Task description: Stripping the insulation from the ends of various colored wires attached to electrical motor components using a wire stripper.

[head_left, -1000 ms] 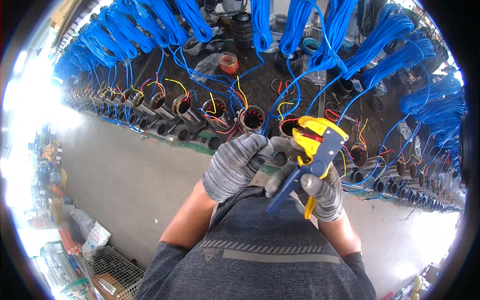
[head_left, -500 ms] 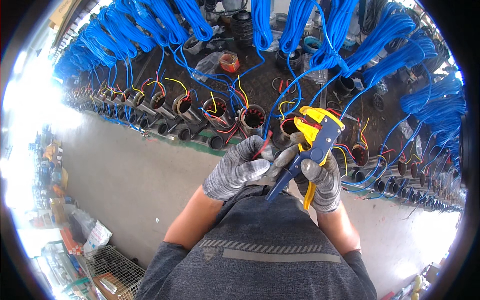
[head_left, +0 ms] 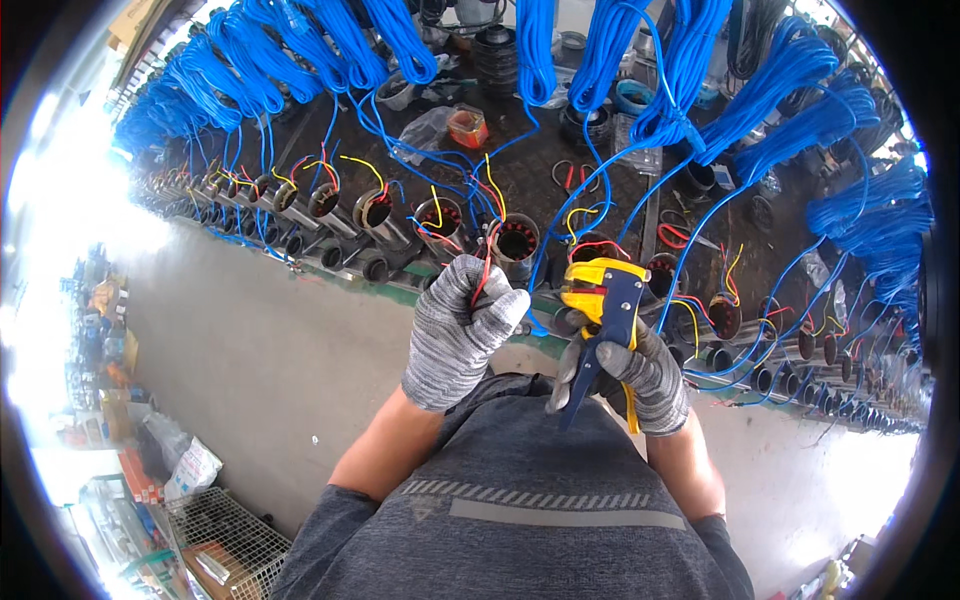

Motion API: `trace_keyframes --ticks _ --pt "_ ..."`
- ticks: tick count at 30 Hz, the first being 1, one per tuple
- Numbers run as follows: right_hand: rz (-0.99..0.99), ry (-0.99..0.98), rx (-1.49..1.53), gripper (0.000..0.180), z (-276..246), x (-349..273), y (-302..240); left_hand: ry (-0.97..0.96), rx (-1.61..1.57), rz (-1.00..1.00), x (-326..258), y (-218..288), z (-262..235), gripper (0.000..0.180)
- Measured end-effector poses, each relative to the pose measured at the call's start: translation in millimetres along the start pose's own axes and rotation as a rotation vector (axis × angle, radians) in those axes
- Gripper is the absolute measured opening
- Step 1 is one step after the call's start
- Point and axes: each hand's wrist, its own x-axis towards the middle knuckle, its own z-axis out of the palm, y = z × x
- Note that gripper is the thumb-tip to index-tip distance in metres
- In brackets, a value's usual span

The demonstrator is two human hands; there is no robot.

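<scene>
My left hand (head_left: 462,325), in a grey knit glove, is closed with thumb and fingers pinched on a red wire (head_left: 487,270). That wire runs up toward an open metal cylinder (head_left: 517,240) with red and dark windings inside. A yellow-and-blue wire stripper (head_left: 617,310) is in my gloved right hand (head_left: 650,375), fingers wrapped round its handles. Its yellow jaw end points up and away from me, with no wire seen in it. Between my hands, a blue cable (head_left: 538,320) hangs down at the bench edge. The tip of the red wire is hidden by my left fingers.
Coiled blue cables (head_left: 605,60) hang in a row above the dark bench (head_left: 400,100). Along its edge stand several metal cylinders (head_left: 385,220) with coloured wires. Scissors (head_left: 675,235) and an orange box (head_left: 467,128) lie behind them. A wire basket (head_left: 225,540) sits on the floor at lower left.
My left hand has moved up and left, away from the stripper, and now pinches the red wire near the cylinder. The blue cable hangs apart from my fingers. The stripper has dropped slightly and turned more upright.
</scene>
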Motion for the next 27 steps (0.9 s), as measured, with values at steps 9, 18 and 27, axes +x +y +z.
trace_keyframes --ticks 9,18,27 --pt "0.029 -0.148 0.024 0.058 7.6 -5.4 -12.4 -0.078 0.161 0.042 2.2 1.6 -4.4 0.021" --pt "-0.001 -0.018 -0.041 0.073 4.5 -3.0 -2.9 -0.085 0.211 0.070 0.9 -0.9 -1.7 0.020" --pt "-0.044 0.029 0.153 0.079 5.2 -0.4 6.3 -0.051 -0.051 -0.066 -1.8 -0.1 1.9 0.019"
